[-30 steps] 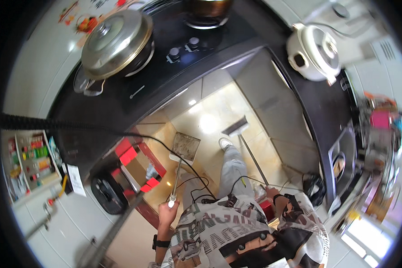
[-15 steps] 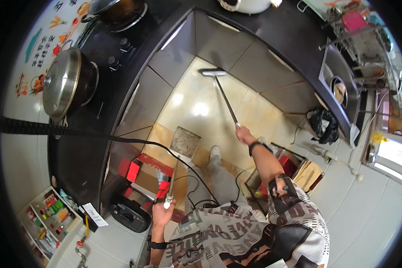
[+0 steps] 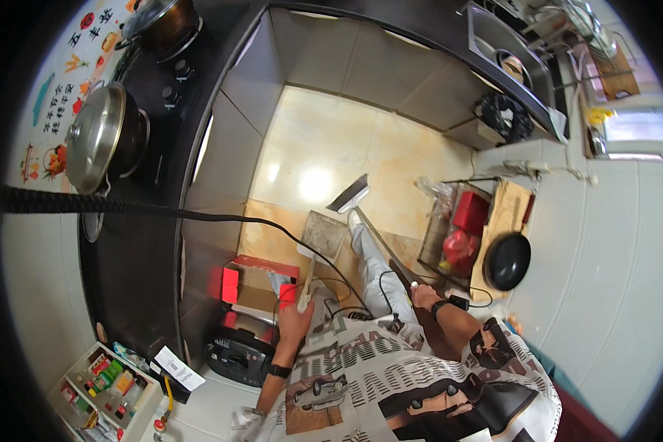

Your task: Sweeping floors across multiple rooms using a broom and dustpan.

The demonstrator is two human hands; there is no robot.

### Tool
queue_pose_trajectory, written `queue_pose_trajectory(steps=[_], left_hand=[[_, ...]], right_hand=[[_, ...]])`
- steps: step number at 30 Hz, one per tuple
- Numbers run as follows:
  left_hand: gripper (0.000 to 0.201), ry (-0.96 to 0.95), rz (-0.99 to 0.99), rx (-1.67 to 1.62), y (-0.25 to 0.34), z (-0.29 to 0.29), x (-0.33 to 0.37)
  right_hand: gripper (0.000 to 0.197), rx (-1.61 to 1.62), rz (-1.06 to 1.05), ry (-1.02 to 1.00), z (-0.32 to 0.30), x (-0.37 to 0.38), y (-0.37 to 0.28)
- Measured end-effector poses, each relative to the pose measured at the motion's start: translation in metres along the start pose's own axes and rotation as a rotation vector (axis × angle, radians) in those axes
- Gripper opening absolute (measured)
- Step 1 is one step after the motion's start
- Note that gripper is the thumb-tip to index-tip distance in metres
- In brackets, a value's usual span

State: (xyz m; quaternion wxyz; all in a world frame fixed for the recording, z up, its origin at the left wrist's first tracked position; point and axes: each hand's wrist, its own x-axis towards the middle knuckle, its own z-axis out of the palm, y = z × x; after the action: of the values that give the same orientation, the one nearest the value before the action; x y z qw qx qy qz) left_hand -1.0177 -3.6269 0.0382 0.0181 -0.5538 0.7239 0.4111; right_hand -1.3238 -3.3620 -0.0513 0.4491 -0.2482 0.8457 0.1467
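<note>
My right hand [image 3: 424,296] is closed around the long handle of a broom, close to my right side. The broom head [image 3: 350,193], dark-bristled with a pale edge, rests on the tiled floor just beyond my foot. Beside it, a little nearer and to the left, a flat dirty grey dustpan [image 3: 324,233] lies on the floor. Its pale upright handle runs up to my left hand [image 3: 295,323], whose fingers are wrapped round the top. A small gap shows between bristles and pan.
Grey cabinets [image 3: 317,55] enclose the floor at left and far side. An open red-and-brown carton [image 3: 261,283] stands left of the dustpan. A rack with red items [image 3: 470,212] and a black frying pan [image 3: 507,261] are at right. A dark cable [image 3: 221,216] crosses the view.
The broom head has come from the far cabinet corner back towards me, beside the dustpan. My right hand has drawn in to my body. My left hand still holds the dustpan.
</note>
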Motion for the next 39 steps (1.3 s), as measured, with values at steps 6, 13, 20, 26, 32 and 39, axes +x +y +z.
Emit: queue_pose_trajectory(steps=[6, 13, 20, 26, 32, 39], left_hand=[[0.049, -0.093, 0.050, 0.035, -0.029, 0.003, -0.020], [0.043, -0.111, 0.023, 0.116, -0.022, 0.025, -0.048], [0.039, -0.168, -0.022, 0.080, 0.001, 0.033, -0.057], [0.038, -0.161, 0.006, 0.029, 0.007, 0.051, -0.052], [0.040, -0.128, 0.026, 0.113, 0.006, 0.059, -0.052], [0.043, -0.264, 0.038, 0.039, -0.014, 0.073, -0.038]], right_hand=[[0.052, 0.237, 0.361, 0.240, -0.026, -0.101, -0.024], [0.042, 0.322, 0.225, 0.407, -0.100, 0.018, -0.061], [0.024, 0.381, 0.264, 0.149, -0.130, 0.182, -0.101], [0.036, 0.283, 0.168, 0.293, -0.013, 0.161, -0.089], [0.025, 0.269, 0.129, 0.017, 0.089, -0.054, -0.065], [0.043, 0.195, 0.091, -0.148, 0.061, -0.229, -0.055]])
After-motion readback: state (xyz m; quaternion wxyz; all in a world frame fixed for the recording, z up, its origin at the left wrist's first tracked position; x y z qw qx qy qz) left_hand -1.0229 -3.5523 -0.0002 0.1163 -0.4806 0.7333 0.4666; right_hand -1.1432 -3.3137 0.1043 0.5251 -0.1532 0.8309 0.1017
